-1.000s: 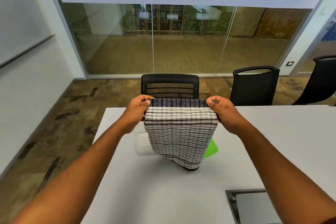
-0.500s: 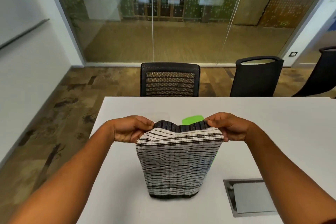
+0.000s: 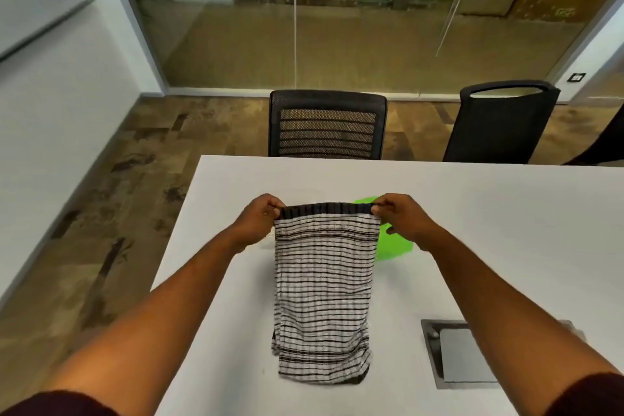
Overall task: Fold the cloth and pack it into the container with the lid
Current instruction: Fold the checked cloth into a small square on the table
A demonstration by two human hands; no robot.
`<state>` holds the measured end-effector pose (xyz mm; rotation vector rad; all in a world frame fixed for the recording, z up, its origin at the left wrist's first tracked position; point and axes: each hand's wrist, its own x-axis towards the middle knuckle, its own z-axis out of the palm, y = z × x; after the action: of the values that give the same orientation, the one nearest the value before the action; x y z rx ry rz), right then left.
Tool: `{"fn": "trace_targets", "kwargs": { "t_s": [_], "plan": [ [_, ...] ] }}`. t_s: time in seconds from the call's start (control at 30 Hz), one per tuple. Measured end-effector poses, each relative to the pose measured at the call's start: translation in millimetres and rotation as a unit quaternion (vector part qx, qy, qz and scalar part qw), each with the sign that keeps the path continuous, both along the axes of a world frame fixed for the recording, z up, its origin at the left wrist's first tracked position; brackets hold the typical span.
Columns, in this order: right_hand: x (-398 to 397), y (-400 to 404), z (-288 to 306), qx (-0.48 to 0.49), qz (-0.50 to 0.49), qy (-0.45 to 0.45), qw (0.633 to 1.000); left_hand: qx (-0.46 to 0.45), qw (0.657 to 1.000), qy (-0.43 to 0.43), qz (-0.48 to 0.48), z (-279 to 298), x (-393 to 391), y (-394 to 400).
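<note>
Hanging striped cloth, doubled, lower edge on table.

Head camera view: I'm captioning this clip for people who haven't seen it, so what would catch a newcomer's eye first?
The striped cloth, pinched at its top corners by the left hand and right hand, its lower end lying on the white table. Next, the bright green lid peeking out behind the cloth's right side.
</note>
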<state>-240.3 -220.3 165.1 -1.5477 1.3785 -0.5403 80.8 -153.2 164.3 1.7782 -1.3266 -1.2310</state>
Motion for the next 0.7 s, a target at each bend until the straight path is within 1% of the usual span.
{"fn": "trace_targets", "kwargs": {
  "t_s": [0.07,0.13,0.2,0.27,0.43,0.57,0.7],
  "plan": [
    [6,-3,-10,-0.081,-0.034,-0.004,0.996,-0.062,0.996,-0.032,0.053,-12,-4,-3],
    [7,-1,-20,-0.137,-0.048,0.001,0.989,-0.104,0.989,-0.06,0.082,-23,-5,-3],
    [6,10,-31,-0.143,-0.048,0.0,0.989,-0.135,0.985,-0.072,0.081,-35,-3,5],
    [0,25,-45,-0.129,-0.026,0.002,0.991,-0.144,0.985,-0.064,0.07,-50,-1,17],
    [-16,60,-85,-0.086,0.044,0.072,0.993,-0.116,0.99,-0.076,0.006,-91,3,56],
    [-24,84,-110,-0.075,0.074,0.131,0.986,-0.089,0.988,-0.12,-0.041,-125,1,84],
    [-19,104,-131,-0.045,0.077,0.164,0.982,-0.019,0.989,-0.142,-0.04,-152,-5,102]
  ]
}}
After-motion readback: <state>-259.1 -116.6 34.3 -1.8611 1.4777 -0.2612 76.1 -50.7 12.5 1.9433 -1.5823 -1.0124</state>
